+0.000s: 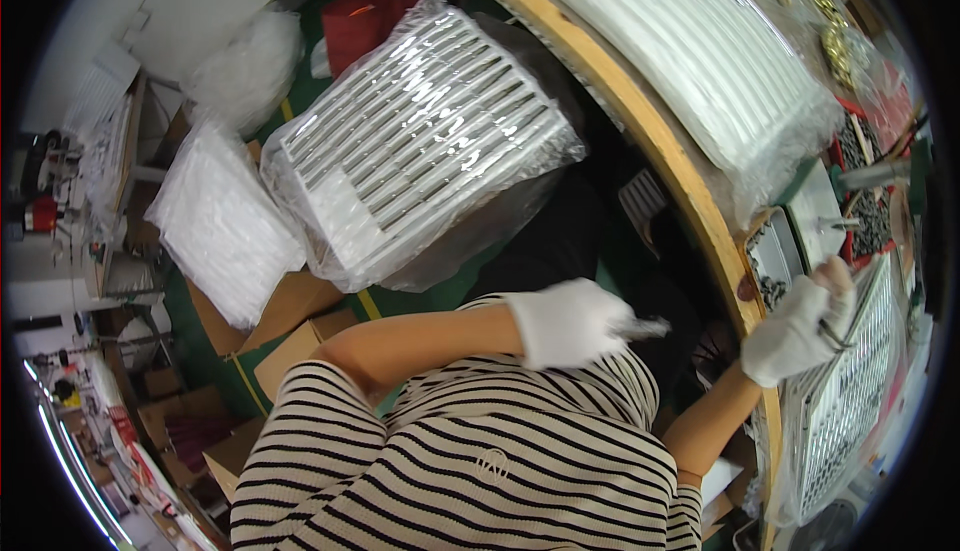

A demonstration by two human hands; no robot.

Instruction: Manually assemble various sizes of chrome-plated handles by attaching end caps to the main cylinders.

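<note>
My left hand [572,323], in a white glove, is in front of my body and smeared by motion. Its fingers look closed, and a blurred silvery piece [645,328] juts from them; its kind does not show. Over the right end of the bench is my right hand [795,336], also gloved, with bare fingertips curled together. A thin dark metal piece [835,338] pokes out by its fingers. Close to this hand lies a plastic-wrapped tray of metal parts [845,411], and just beyond it is a small bin of dark hardware [772,251].
A film-wrapped pack of silvery bars [420,141] lies to the left, beside a white wrapped bundle [228,216] and cardboard boxes [300,346]. Along the bench's wooden edge [690,186] rests another wrapped stack of white bars [690,61]. Red bins of screws [870,221] stand at the right.
</note>
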